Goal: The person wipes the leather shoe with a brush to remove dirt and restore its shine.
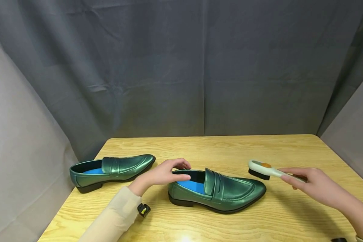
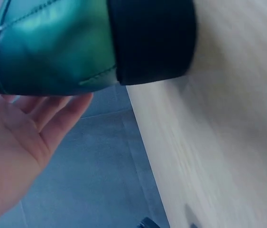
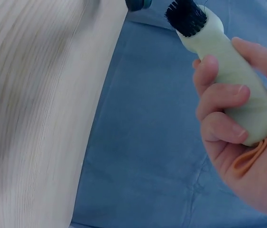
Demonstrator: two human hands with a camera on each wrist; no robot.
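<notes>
A metallic green loafer point(image 1: 236, 191) with a blue insole and black sole stands on the table, toe to the right. My left hand point(image 1: 167, 173) is at its heel end, thumb and fingers spread about the opening; in the left wrist view the fingers pass partly behind the green heel point(image 2: 62, 52), and I cannot tell whether they touch it. My right hand point(image 1: 314, 185) grips the pale green handle of a shoe brush point(image 1: 258, 168), held above the table right of the toe. Its black bristles point(image 3: 186, 18) face down in the head view; an orange loop point(image 3: 249, 159) hangs at the handle's end.
A matching green loafer point(image 1: 124, 168) stands at the table's left side, toe also to the right. Under both lies a light wood table point(image 1: 217, 225). Grey cloth point(image 1: 157, 67) hangs behind the far edge, with paler cloth at both sides.
</notes>
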